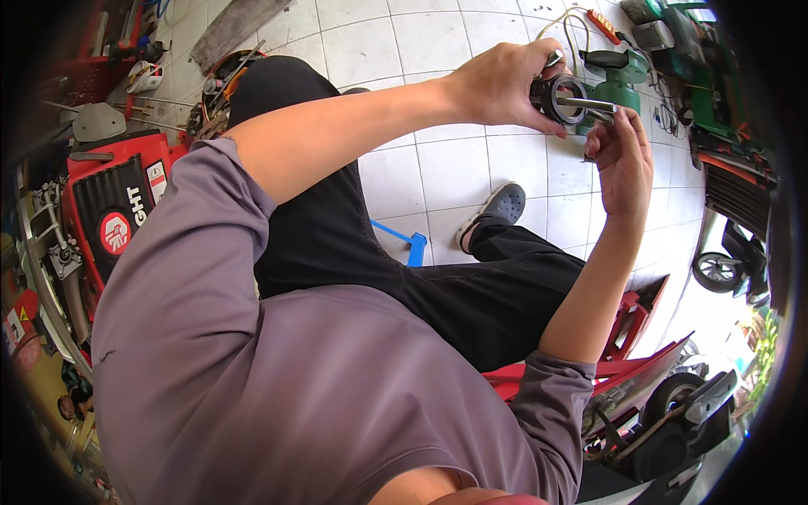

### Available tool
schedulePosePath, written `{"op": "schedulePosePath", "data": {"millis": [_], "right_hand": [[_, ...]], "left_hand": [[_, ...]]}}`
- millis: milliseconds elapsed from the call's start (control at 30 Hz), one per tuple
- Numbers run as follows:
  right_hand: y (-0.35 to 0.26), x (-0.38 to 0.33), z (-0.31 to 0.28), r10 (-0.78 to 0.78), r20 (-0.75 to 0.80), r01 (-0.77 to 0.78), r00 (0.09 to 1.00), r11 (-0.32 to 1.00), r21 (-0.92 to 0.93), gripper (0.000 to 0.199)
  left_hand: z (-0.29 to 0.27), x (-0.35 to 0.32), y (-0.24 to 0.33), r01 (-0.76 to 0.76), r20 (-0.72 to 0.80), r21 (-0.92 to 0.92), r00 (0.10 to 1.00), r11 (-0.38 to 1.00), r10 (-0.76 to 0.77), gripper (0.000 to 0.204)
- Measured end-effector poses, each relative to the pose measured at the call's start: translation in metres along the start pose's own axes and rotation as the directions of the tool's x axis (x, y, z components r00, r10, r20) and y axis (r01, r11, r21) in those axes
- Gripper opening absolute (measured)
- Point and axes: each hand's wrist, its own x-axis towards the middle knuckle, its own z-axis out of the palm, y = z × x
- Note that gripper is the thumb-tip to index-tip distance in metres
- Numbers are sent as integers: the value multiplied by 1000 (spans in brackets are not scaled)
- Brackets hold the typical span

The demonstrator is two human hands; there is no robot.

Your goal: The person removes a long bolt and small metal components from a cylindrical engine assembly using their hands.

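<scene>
Held out at the upper right, my left hand (503, 87) is closed around a black ring-shaped part (552, 99) with a round opening facing right. A small shiny metal end (553, 58) shows between its thumb and fingers. My right hand (624, 164) pinches the outer end of a slim, shiny metal bar-like piece (591, 104). The piece's other end reaches the ring's opening; how deep it goes inside I cannot tell. Both hands are raised over the tiled floor, close to each other.
A green machine (621, 80) stands just behind the hands, near an orange power strip (603, 27) and cables. On the left is a red and black machine (118, 210). A blue metal piece (414, 247) is between my legs. Motorbike parts (673, 404) lie at the lower right.
</scene>
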Motion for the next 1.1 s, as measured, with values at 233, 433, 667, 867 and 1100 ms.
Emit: {"op": "schedulePosePath", "data": {"millis": [233,433,667,867,1100], "right_hand": [[6,3,4,-163,-38,161,986,986,-48,22],[3,0,9,-268,-25,268,963,963,-19,25],[4,-3,18,-406,-55,402,912,913,-74,19],[10,-6,33,-514,-23,498,858,840,-214,20],[6,-8,37,-187,-116,149,975,949,-276,36]], "left_hand": [[3,4,-3,-9,-65,10,998,1000,9,66],[7,6,-9,97,-32,-446,992,890,-124,58],[13,4,-16,136,-19,-704,978,698,-209,42],[6,4,-16,312,131,-751,934,582,-332,60],[5,4,-13,340,148,-749,922,568,-357,64]]}}
